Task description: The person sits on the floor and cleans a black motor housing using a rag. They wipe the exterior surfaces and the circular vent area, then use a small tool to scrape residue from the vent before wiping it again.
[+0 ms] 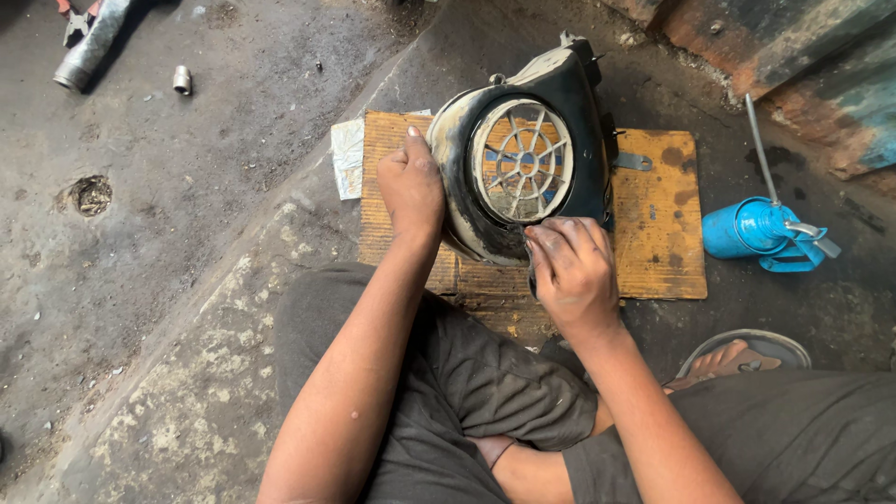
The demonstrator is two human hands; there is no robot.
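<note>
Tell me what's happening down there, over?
Left hand steadies black fan cover on cardboard. Right hand works its lower rim. Blue oil can sits apart.

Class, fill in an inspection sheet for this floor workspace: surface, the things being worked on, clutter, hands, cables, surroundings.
Surface: stained cardboard sheet on a dirty concrete floor.
Job's things: black fan cover with a pale round grille, stood on edge on the cardboard.
Clutter: blue oil can, small metal socket, metal pipe.
Hands: left hand steadies the cover's rim; right hand pinches at its lower edge, tool unclear.
Cables: nothing seen.
Surroundings: rusty metal panel, sandalled foot.
</note>
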